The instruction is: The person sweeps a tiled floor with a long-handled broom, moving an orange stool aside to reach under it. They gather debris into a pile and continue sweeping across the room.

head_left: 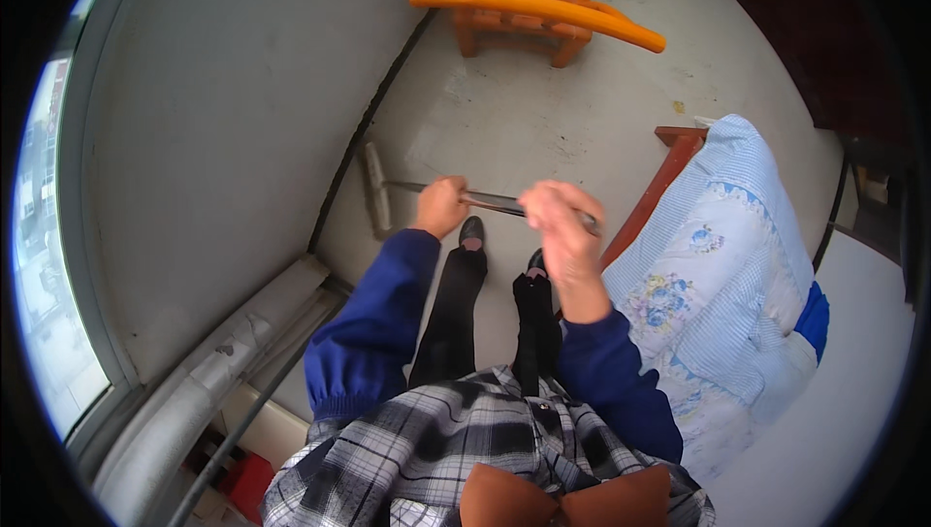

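Mop handle [495,201], both hands gripping, head [375,190] along wall edge

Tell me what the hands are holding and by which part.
Both hands grip the long handle of a floor tool: the left hand lower down the metal shaft, nearer the flat head on the floor, the right hand near its upper end.

An orange wooden chair [529,5] stands on the pale floor [524,120] near a grey wall [233,110], while a blue floral quilt [722,265] drapes over a bed frame [669,173] at right.
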`<state>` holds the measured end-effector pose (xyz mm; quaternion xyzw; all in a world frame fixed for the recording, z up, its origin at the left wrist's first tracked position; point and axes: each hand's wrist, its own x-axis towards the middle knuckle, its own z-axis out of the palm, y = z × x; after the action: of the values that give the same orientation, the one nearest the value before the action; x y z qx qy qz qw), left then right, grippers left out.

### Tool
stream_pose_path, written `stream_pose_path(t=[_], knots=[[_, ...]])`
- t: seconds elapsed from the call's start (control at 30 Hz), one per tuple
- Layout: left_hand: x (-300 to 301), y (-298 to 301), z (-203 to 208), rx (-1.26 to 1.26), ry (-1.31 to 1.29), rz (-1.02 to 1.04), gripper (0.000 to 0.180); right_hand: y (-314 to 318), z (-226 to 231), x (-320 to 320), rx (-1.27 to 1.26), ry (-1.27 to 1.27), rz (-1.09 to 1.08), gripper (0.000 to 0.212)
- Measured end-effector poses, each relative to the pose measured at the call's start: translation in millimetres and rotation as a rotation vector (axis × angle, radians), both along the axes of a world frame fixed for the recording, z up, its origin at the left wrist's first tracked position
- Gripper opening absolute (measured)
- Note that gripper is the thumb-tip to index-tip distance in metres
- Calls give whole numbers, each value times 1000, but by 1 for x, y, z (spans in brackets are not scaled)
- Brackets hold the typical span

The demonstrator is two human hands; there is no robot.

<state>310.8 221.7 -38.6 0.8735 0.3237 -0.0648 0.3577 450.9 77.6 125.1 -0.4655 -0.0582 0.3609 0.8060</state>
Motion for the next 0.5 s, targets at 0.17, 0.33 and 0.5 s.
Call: stream_pose_path(t=[0.17,0.33,0.5], knots=[[8,45,-42,-4,-32,4,7,46,-36,5,9,-80,8,31],[95,42,-50,-54,-350,23,13,51,-1,19,-111,-446,-75,28],[120,23,36,-132,-395,-53,17,33,57,16,19,-586,-255,25]])
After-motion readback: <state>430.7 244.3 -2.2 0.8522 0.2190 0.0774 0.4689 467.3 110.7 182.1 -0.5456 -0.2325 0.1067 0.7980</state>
